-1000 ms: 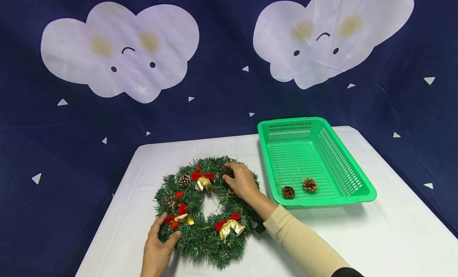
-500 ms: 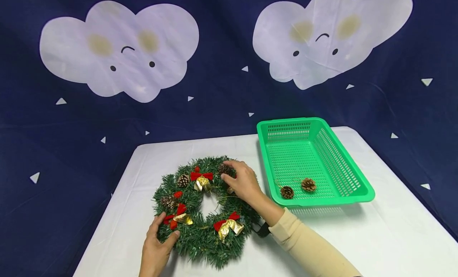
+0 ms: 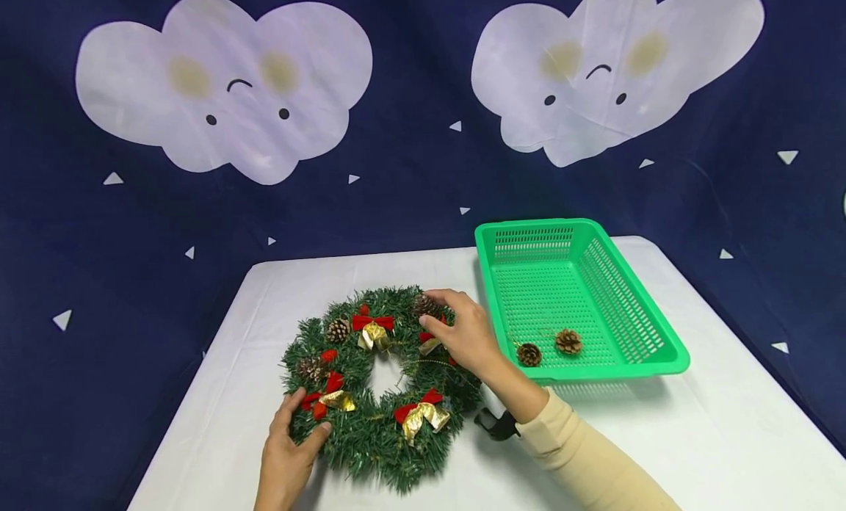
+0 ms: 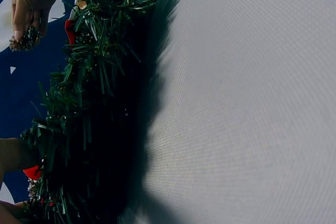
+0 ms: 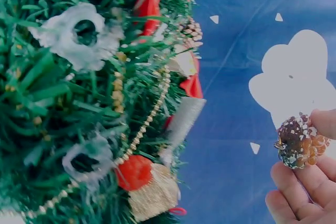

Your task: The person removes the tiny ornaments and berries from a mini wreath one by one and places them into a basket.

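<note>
A green tinsel wreath, dressed with red-and-gold bows, lies on the white table. My right hand pinches a brown pine cone between thumb and fingers. In the left wrist view that pine cone hangs clear of the wreath's needles. Below it, partly covered by the hand, sits a bow on the wreath's right part. My left hand rests on the wreath's lower left edge, thumb and fingers spread, beside a red-and-gold bow. Two pine cones are set in the wreath's left side.
A green plastic basket stands right of the wreath. Two loose pine cones lie near its front. Gold bead string runs over the wreath. A dark blue cloth with white clouds hangs behind the table.
My right hand has shifted slightly right and up with the pine cone, uncovering more of the bow beneath. My left hand stays at the wreath's edge.
</note>
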Demonstrator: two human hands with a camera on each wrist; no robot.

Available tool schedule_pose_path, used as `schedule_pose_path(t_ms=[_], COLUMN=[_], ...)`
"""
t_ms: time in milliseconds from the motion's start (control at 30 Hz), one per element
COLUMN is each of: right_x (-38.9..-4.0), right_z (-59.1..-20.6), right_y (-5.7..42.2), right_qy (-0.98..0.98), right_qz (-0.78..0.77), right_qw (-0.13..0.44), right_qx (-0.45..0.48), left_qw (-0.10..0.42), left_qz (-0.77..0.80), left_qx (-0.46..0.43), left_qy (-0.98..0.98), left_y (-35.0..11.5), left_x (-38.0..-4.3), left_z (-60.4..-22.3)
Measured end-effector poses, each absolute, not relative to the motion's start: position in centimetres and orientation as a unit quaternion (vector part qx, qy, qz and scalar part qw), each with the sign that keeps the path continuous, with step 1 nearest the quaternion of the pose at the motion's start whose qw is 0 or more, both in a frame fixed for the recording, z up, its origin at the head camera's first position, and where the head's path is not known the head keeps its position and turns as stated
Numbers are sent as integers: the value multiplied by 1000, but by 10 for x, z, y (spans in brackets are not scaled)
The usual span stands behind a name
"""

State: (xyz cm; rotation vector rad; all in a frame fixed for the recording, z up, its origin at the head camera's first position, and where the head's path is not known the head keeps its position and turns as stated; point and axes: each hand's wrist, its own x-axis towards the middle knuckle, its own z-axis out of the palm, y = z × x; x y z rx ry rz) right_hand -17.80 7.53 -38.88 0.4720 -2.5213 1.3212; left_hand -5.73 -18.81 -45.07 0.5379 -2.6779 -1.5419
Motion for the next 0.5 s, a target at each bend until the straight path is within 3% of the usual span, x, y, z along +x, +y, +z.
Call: schedule_pose_path(t_ms=[500], right_x=[-171], right_z=[-377], right_y=[95], right_qy=[-870], right_qz=[435], right_qw=[158], right_qx=[173], left_qw=[6], left_qz=[-486], left_qx=[168], left_qy=[-858], left_y=[-188], left_x=[-57], left_z=[-451])
